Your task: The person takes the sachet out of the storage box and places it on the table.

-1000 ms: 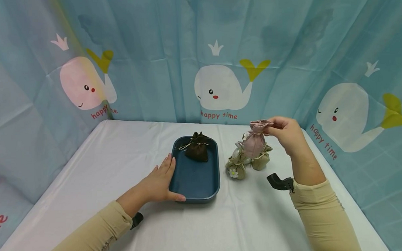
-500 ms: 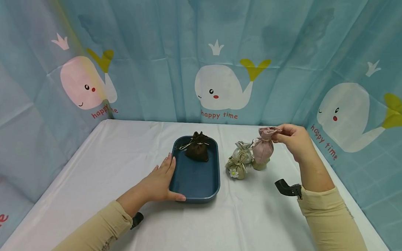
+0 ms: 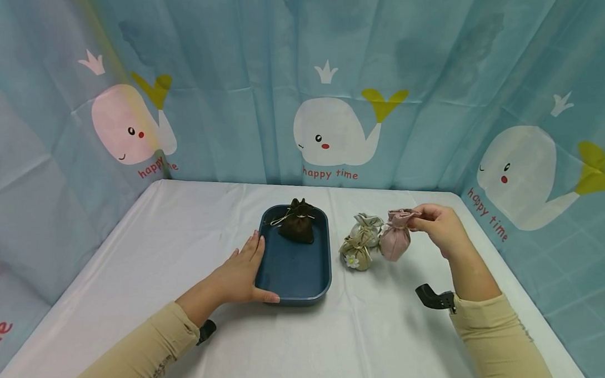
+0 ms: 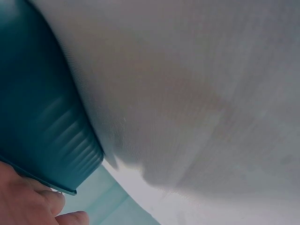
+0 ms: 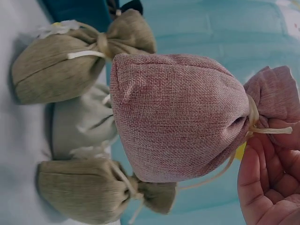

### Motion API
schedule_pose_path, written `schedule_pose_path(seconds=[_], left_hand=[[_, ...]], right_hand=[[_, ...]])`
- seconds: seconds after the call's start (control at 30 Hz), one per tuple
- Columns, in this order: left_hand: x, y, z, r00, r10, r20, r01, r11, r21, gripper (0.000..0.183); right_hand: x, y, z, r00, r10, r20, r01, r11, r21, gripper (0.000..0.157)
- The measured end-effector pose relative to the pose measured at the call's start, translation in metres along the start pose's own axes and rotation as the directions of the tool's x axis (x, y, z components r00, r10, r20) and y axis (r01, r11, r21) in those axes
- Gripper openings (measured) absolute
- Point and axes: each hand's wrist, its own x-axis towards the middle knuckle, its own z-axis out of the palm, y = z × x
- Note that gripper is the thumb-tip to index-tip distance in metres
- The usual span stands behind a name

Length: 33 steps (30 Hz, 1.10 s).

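My right hand (image 3: 439,226) pinches the gathered neck of a pink drawstring pouch (image 3: 395,242), which hangs upright with its body downward. Just left of it stand a green-brown pouch (image 3: 356,249) with a white flower and a pale grey pouch (image 3: 369,223). A second green-brown pouch (image 5: 82,190) shows in the right wrist view, while the pink one hides it from the head camera. My left hand (image 3: 237,276) rests against the left side of a blue tray (image 3: 293,275), fingers straight along the rim and thumb over the front corner. Inside the tray's far end lies a dark brown pouch (image 3: 296,228).
A white cloth (image 3: 213,348) covers the table. Behind it and along both sides hangs a blue curtain (image 3: 220,130) printed with whales. Dark wrist camera mounts (image 3: 433,298) stick out from the sleeves.
The right hand has moved the pink pouch rightward, then lowered it in front of the second green-brown pouch. The left hand and the tray have stayed in place.
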Motion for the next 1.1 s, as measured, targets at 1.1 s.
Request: schedule_pose_path(seconds=[1.1], left_hand=[[0.002, -0.001, 0.001, 0.999, -0.027, 0.019, 0.027, 1.000, 0.001, 0.138]], right_hand=[[-0.009, 0.033, 0.018, 0.985, 0.101, 0.140, -0.106, 0.994, 0.029, 0.011]])
